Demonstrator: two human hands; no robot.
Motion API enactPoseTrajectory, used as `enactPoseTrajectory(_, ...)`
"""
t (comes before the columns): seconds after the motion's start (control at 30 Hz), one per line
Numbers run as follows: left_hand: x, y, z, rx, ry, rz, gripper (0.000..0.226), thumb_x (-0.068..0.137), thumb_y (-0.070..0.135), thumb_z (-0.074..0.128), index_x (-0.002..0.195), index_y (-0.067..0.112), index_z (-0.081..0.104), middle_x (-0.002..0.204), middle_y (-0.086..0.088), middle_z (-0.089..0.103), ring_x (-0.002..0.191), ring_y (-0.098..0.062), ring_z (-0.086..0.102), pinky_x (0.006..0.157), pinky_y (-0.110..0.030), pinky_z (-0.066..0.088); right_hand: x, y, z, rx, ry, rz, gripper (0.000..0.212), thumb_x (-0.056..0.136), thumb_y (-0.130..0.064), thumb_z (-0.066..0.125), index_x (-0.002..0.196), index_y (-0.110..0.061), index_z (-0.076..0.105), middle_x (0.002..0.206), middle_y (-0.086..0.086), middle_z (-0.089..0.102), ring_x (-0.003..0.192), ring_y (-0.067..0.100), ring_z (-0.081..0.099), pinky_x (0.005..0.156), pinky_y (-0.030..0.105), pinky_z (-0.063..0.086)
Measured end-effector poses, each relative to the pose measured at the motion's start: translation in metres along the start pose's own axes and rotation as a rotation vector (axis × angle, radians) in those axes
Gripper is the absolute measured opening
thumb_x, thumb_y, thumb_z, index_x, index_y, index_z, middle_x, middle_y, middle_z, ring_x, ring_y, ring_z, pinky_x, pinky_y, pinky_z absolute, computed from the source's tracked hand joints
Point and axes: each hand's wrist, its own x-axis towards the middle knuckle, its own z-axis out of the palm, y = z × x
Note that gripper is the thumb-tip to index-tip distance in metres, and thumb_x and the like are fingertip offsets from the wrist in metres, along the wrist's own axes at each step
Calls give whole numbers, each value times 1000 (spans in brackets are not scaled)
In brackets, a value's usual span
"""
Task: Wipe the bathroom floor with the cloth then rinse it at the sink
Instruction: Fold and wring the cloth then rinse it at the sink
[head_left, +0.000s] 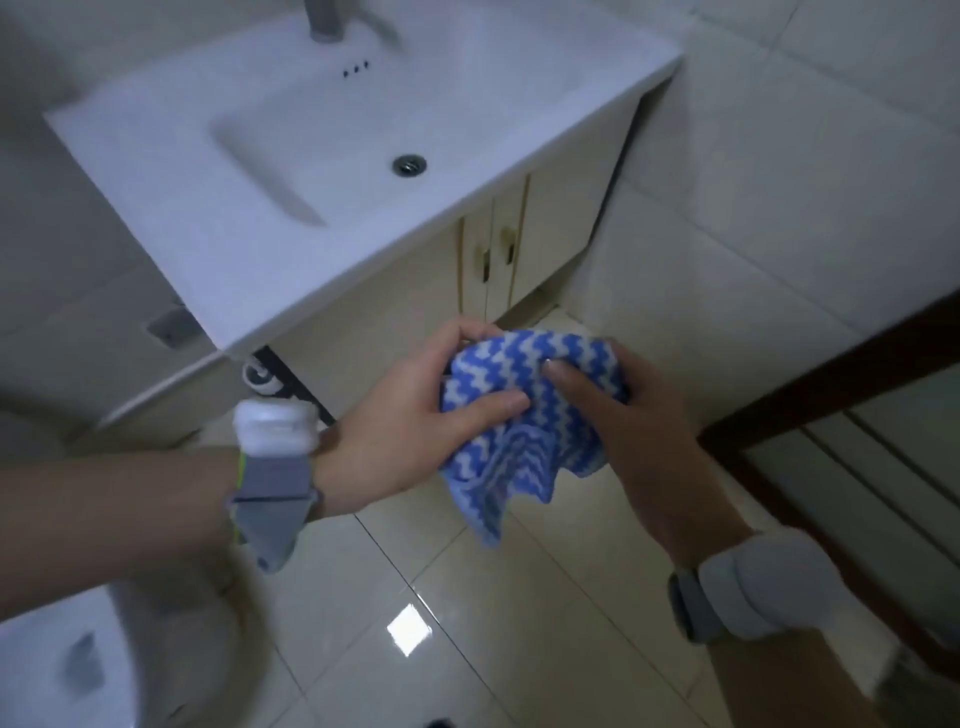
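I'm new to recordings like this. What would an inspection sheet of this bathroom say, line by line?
Surface: glossy pale tiled floor, with a light reflected in it.
Job's things: blue-and-white zigzag cloth, bunched and held in the air in front of the cabinet; white sink with a metal drain; no water seen below the tap.
Clutter: a dark fixture below the sink's corner, too blurred to name.
Grippers: left hand and right hand both grip the cloth; each wrist wears a band.
Cables: nothing seen.
Surroundings: tiled walls; a dark door frame on the right.
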Motion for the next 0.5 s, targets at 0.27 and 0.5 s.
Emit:
enactPoseTrajectory(0.27, 66, 51, -60, 32, 156, -74, 50, 83, 11, 74, 124, 26, 49, 100, 5, 70, 85, -6, 73, 67, -19, 58, 86, -74, 5, 41, -35, -29, 15, 85, -20, 75, 95, -11, 72, 87, 7, 76, 80, 21, 74, 66, 36, 62)
enactPoseTrajectory(0.5, 150, 78, -115, 191, 404, -101, 18, 92, 43, 64, 103, 28, 65, 93, 8, 70, 85, -3, 67, 72, -22, 54, 197, -142, 55, 183, -161, -19, 23, 95, -38, 60, 106, -21, 71, 101, -3, 76, 96, 13, 72, 85, 39, 58)
